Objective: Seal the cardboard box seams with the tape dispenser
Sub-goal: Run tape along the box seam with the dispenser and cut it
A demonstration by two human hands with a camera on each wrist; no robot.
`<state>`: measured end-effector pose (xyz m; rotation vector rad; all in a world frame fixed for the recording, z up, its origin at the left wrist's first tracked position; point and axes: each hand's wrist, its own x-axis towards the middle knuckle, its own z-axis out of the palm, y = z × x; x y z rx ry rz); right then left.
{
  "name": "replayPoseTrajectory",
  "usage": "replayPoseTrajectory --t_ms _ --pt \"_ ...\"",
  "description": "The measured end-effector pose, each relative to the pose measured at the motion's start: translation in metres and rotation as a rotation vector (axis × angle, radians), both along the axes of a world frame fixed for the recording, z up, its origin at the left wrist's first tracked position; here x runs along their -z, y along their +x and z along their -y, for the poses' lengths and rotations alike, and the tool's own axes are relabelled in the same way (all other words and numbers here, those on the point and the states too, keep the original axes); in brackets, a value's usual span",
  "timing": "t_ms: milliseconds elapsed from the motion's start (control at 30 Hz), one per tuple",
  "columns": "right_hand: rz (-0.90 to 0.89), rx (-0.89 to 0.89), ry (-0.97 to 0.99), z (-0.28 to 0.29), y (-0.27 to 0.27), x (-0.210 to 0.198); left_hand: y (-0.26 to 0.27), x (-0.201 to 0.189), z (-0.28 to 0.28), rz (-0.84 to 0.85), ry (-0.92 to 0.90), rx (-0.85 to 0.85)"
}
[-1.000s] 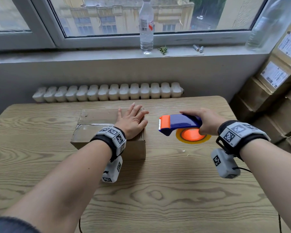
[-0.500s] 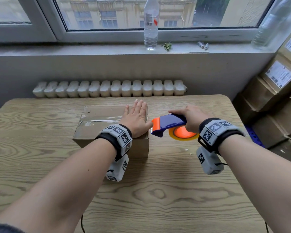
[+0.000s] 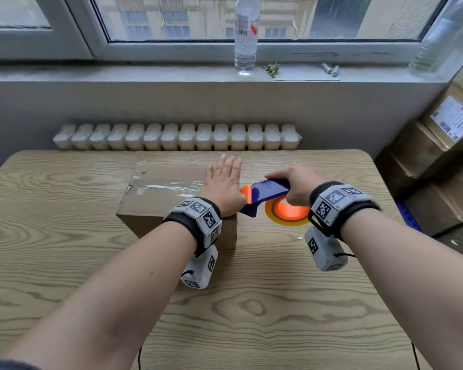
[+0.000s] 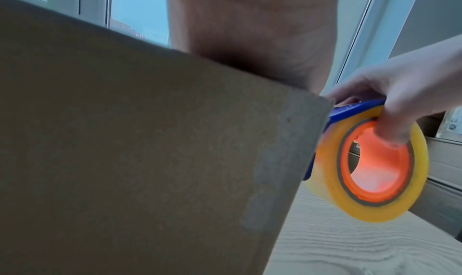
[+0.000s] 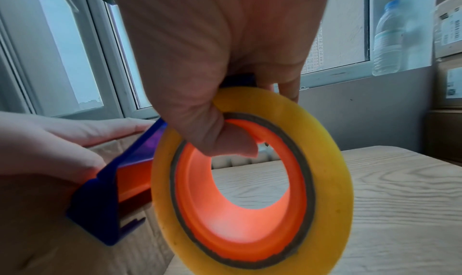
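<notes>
just left of the right grip (image 3: 296,184), clamped on the tape dispenser (image 3: 267,193), the cardboard box (image 3: 155,198) sits on the bench (image 3: 251,316), seam running leftward, left grip (image 3: 223,184) flat on top.

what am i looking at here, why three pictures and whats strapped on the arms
No robot here: these are a person's two bare arms, filmed by three worn cameras. The wide picture comes from a camera on the head, looking down at a wooden table. The other two come from small cameras strapped under each wrist, which are the grey blocks with black-and-white patterns.

On the table sits a cardboard box with clear tape across its top. The left hand lies flat on the box, fingers straight, holding it down. The right hand grips a blue and orange tape dispenser carrying a yellowish roll of tape, its front end at the box's right edge. A water bottle stands on the windowsill.
</notes>
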<state>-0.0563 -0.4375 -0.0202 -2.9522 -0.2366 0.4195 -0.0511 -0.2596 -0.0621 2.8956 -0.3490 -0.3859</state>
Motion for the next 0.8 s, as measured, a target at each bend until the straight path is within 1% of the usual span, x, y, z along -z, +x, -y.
replayPoseTrajectory --t_ms 200,367,500,567,667,800 --pt "-0.058 0.040 0.028 -0.003 0.001 0.001 0.001 0.000 0.001 0.006 0.011 -0.007" --pt "-0.140 0.064 0.034 -0.006 0.001 -0.006 0.000 -0.002 0.002 -0.004 0.025 -0.006" --pt "-0.216 0.094 0.021 -0.006 0.002 -0.002 0.000 -0.004 0.004 -0.025 0.041 -0.004" --pt "-0.195 0.114 0.006 -0.003 0.002 0.003 0.000 -0.007 0.005 -0.040 0.049 -0.001" --pt "-0.142 0.122 -0.076 0.001 0.006 0.011 -0.001 -0.009 0.008 -0.035 0.034 -0.014" --pt "-0.178 0.275 -0.039 0.010 0.007 0.024 0.000 -0.004 0.007 -0.011 0.017 -0.031"
